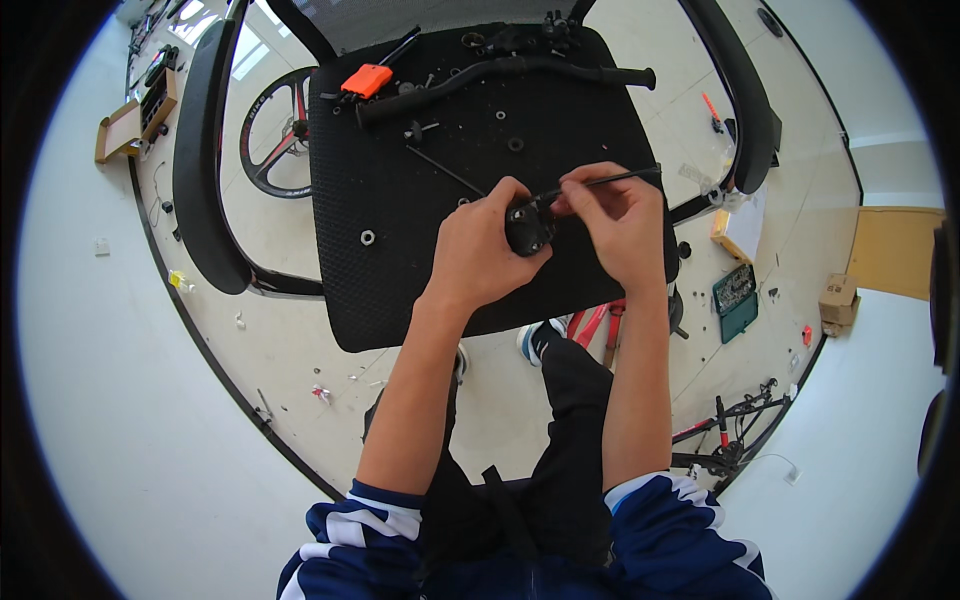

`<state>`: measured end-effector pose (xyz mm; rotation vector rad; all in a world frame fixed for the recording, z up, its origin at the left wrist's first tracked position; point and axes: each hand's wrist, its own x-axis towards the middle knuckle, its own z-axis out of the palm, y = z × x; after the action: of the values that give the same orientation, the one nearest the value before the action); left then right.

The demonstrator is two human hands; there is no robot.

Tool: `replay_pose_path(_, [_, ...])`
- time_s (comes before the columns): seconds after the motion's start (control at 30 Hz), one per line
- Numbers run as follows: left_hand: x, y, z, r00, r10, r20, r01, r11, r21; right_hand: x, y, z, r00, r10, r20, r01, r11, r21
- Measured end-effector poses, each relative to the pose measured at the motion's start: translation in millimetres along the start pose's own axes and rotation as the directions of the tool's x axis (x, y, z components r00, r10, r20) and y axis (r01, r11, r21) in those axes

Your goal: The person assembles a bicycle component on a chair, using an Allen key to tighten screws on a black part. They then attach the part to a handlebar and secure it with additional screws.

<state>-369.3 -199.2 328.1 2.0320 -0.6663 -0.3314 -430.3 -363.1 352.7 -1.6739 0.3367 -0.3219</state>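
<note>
Over a chair seat, the left hand grips a black part, the right hand a thin rod; handlebar beyond.

The chair seat is black and textured. Across its far part lies a handlebar — orange block near its left end, dark parts, individually indistinct, behind. Nearer: hex nut, dark ring.

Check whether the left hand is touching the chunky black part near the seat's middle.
Touching. The head view shows the left hand wrapped around the black part, with digits against its far and near sides.
</note>
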Motion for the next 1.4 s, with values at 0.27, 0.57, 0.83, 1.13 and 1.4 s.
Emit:
replay_pose_path(0.27, [-1.4,-2.0,-9.5,0.983,-0.101,-0.154,0.106,0.994,0.022,-16.6,-9.3,11.6,0.993,0.064,0.1,-0.074,0.992,0.098])
replay_pose_path(0.57, [-1.9,-7.1,-5.0,0.969,-0.077,-0.235,0.111,0.984,0.137,-16.3,-9.5,19.1,0.995,0.067,0.072,-0.066,0.998,-0.02])
replay_pose_path(0.83, [-1.5,-8.1,-5.5,0.942,-0.05,-0.331,0.119,0.975,0.19,-14.2,-6.7,31.3,0.998,0.038,0.04,-0.038,0.999,0.005])
replay_pose_path(1.13, [3.2,-11.4,-12.4,0.967,0.004,-0.255,0.029,0.991,0.127,-12.4,-12.9,25.9,0.968,-0.1,0.231,0.085,0.994,0.073])
replay_pose_path(1.4, [-1.5,-7.0,-6.8,0.972,-0.136,-0.19,0.134,0.991,-0.023,-8.8,-16.4,29.8,0.988,-0.007,0.154,-0.016,0.988,0.151])
